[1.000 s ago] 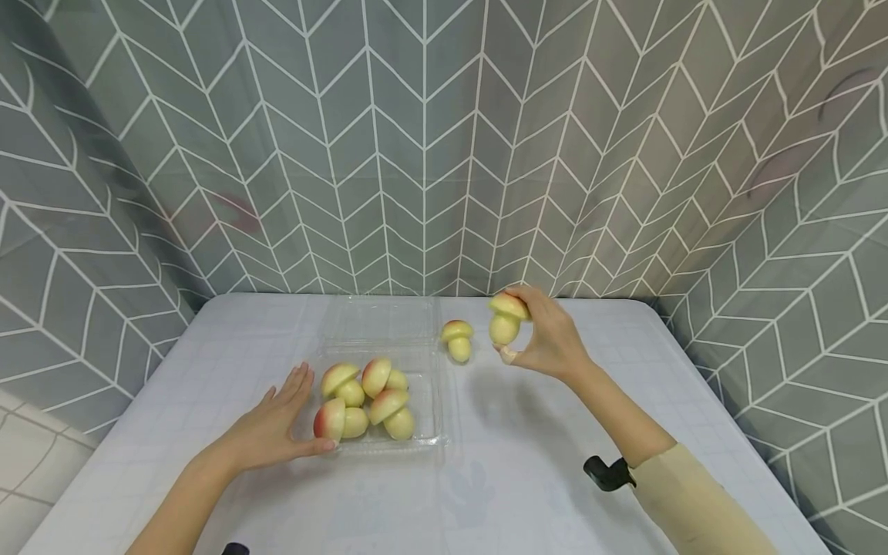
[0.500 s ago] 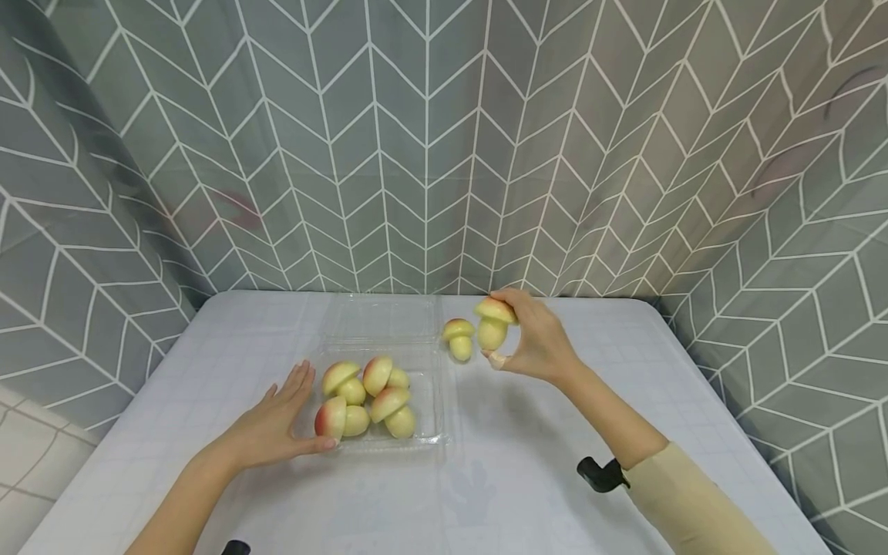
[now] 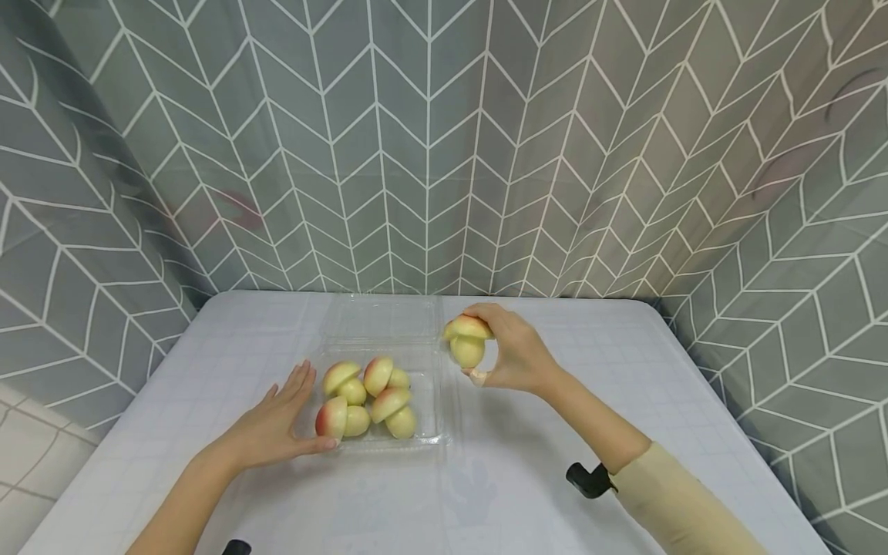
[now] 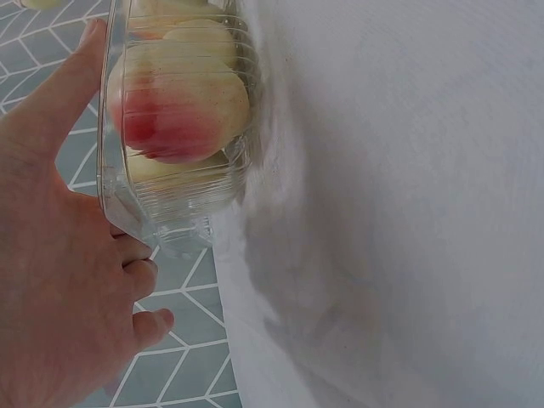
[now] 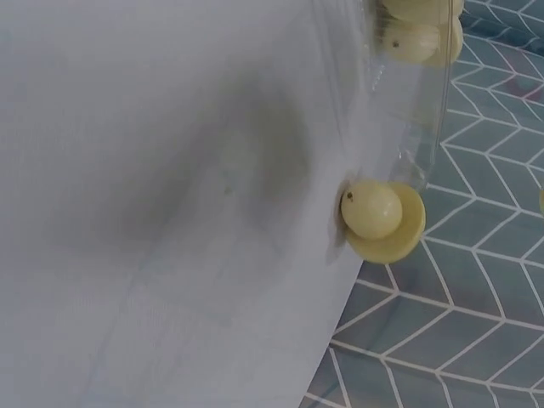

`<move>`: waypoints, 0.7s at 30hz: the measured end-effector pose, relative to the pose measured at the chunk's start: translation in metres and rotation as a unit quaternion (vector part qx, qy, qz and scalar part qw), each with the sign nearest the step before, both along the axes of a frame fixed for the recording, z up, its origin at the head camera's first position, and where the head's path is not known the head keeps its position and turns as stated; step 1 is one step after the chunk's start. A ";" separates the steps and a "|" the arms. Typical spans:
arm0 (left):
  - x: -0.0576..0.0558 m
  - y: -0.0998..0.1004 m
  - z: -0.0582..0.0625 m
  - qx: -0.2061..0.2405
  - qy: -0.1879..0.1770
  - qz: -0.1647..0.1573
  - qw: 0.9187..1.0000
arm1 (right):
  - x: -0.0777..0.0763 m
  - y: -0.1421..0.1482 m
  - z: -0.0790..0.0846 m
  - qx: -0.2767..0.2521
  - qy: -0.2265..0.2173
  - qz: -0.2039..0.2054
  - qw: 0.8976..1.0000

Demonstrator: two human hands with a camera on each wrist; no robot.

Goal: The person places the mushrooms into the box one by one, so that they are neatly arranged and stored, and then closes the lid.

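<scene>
My right hand (image 3: 509, 356) has carried its toy mushroom (image 3: 468, 341) leftward over the last second, from above the open surface (image 3: 555, 478) to just beside the clear plastic tray (image 3: 444, 401), fingers pinched round cap and stem. It now hides the loose mushroom (image 5: 382, 212) near the tray's far corner (the right wrist view shows that one on the cloth). My left hand (image 3: 277, 424) rests flat against the tray's left wall, fingers straight, as before. I judge a drop-in is near.
</scene>
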State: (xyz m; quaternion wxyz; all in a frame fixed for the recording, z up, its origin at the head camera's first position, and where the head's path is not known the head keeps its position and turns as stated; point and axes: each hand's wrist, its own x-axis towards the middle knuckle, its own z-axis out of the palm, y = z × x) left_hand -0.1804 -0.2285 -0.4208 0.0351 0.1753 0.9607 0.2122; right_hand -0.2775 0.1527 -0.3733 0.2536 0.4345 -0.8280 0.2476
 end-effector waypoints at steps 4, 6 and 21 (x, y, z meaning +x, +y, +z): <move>0.000 0.000 0.000 -0.003 0.004 -0.002 1.000 | 0.004 -0.007 -0.004 0.017 -0.009 0.019 1.000; 0.000 0.000 0.000 -0.004 0.006 -0.003 1.000 | 0.006 -0.011 -0.006 0.023 -0.016 0.030 0.999; 0.000 0.000 0.001 -0.006 0.006 -0.005 1.000 | 0.012 -0.040 -0.018 0.097 -0.052 0.070 0.991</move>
